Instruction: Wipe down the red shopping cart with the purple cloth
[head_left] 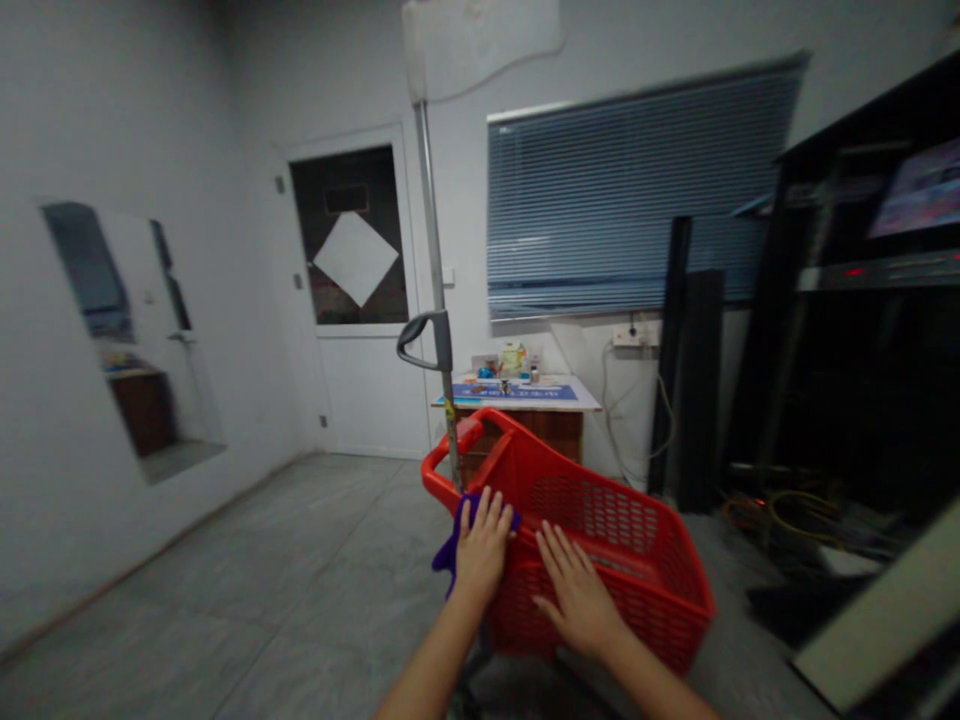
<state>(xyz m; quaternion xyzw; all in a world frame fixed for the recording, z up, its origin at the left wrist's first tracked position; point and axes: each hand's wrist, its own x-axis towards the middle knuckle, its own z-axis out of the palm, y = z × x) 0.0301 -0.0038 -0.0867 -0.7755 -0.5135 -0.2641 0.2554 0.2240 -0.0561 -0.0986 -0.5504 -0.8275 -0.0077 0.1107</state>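
Note:
A red plastic shopping basket (630, 520) with a perforated wall stands on the floor in front of me. My left hand (482, 548) lies flat with fingers spread on a purple cloth (448, 552) pressed against the basket's near left corner. My right hand (578, 593) rests open, fingers stretched, on the basket's near wall. A metal pole with a grey handle (429, 340) rises from the basket's far left end.
A small table (525, 400) with bottles and a blue mat stands behind the basket under a window with blue blinds (630, 190). A white door (356, 300) is at the back left. Black shelving (862, 330) and cables (795, 510) fill the right side. Grey tiled floor (262, 590) extends left.

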